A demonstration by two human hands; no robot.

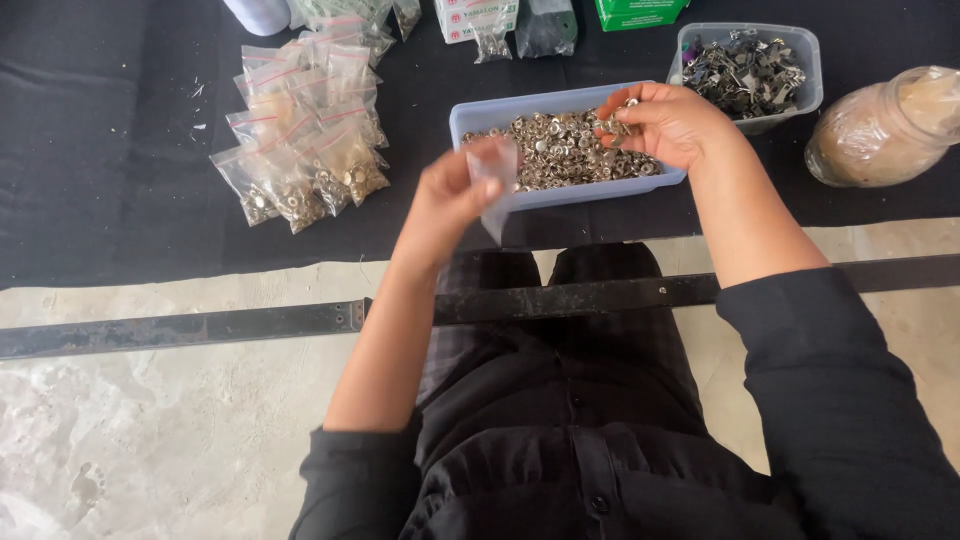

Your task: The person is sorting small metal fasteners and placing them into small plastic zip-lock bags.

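My left hand (448, 200) holds a small clear plastic bag (495, 185) up in front of a pale blue rectangular tub (480, 112). The tub is filled with small silver and brass metal rings (560, 150). My right hand (668, 122) reaches over the right part of the tub, its fingers pinched on a few of the metal rings. Both arms wear black sleeves pushed up to the elbow.
A pile of filled small clear bags (305, 125) lies left of the tub on the black cloth (110, 150). Behind to the right stand a clear tub of dark metal clips (745, 70) and a brownish plastic jar (885, 125). A dark metal bar (200, 325) crosses the floor below.
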